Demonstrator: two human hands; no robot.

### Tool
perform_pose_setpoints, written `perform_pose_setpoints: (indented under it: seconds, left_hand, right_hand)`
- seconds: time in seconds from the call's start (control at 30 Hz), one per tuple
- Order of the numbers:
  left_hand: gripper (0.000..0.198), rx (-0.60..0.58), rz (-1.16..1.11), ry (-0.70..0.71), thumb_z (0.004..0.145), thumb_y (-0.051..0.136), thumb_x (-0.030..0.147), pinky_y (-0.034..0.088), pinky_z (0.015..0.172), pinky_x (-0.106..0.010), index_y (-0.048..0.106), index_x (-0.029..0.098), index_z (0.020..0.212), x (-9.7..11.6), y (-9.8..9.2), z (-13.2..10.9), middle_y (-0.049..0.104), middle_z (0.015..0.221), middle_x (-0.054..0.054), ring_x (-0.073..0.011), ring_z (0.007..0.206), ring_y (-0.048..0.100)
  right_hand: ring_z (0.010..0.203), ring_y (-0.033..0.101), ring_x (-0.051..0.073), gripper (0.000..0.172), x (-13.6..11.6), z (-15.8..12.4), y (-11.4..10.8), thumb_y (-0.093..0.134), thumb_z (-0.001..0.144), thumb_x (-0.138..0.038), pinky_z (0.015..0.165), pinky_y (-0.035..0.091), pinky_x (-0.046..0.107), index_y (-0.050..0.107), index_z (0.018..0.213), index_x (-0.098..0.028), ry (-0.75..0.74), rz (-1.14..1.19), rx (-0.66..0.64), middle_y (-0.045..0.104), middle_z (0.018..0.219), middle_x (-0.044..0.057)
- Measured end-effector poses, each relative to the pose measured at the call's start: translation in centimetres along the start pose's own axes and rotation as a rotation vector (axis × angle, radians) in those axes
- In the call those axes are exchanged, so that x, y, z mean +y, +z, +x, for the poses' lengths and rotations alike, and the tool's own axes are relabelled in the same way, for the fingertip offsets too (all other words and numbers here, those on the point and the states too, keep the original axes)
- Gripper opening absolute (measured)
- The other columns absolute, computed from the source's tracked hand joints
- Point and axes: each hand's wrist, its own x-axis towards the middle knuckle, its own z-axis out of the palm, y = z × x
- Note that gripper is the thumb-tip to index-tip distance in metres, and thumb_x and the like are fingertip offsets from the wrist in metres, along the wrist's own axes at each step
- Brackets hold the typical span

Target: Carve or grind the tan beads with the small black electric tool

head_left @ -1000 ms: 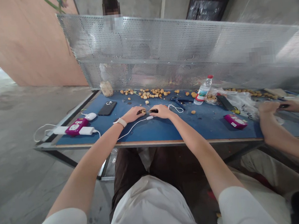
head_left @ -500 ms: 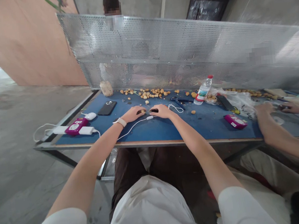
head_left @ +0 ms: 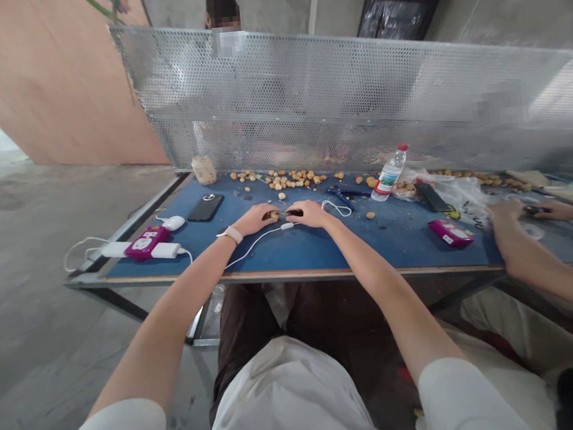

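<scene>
Bare grey concrete wall (head_left: 273,5) and a pinkish board (head_left: 54,81) stand behind a blue-topped counter (head_left: 399,238), with a perforated metal panel (head_left: 335,83) along its far edge. Someone's dark-haired head (head_left: 222,3) shows above that panel.

Both of the wearer's hands rest low over the middle of the counter, close together but apart. Fingers and thumb of the left hand (head_left: 255,219) close on a small tan piece (head_left: 274,215), which faces the other hand. The right hand (head_left: 311,213) curls narrowly round a dark item (head_left: 294,213); the grip hides most of it, so its exact shape cannot be told. A white cable (head_left: 256,241) runs just on the near side of them, and a loop of white cord (head_left: 337,208) lies beside the right hand.

Beyond the hands, many round tan pieces (head_left: 296,179) are scattered near the panel. To the left lie a black phone (head_left: 206,208) and a purple pack (head_left: 147,244); to the right, a tilted red-capped bottle (head_left: 388,176), another purple pack (head_left: 451,234) and a clear plastic bag (head_left: 468,196). Farther right, a co-worker's hands (head_left: 559,210) are over the counter.
</scene>
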Motion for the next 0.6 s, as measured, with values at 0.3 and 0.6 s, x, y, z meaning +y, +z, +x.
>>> perform_pose_setpoints:
  seconds: [0.3, 0.6]
  left_hand:
    - [0.040, 0.004, -0.019, -0.015, 0.112, 0.075, 0.040, 0.061, 0.124, -0.048, 0.087, 0.020, 0.145, 0.20, -0.04, 0.00, 0.088, 0.142, -0.016, -0.0333, 0.131, 0.081]
    - [0.034, 0.023, -0.026, 0.009, 0.110, 0.075, 0.040, 0.064, 0.113, -0.045, 0.087, 0.022, 0.136, 0.20, -0.18, -0.01, 0.089, 0.132, -0.013, -0.0317, 0.119, 0.081]
  right_hand:
    - [0.120, 0.085, 0.031, 0.030, -0.15, -0.03, 0.01, 0.085, 0.111, -0.039, 0.110, 0.061, 0.040, 0.096, 0.134, -0.023, -0.002, 0.001, 0.001, 0.093, 0.132, 0.012]
    - [0.115, 0.085, 0.029, 0.028, -0.26, -0.08, -0.09, 0.087, 0.110, -0.038, 0.105, 0.060, 0.036, 0.097, 0.131, -0.023, 0.007, -0.006, -0.011, 0.094, 0.127, 0.011]
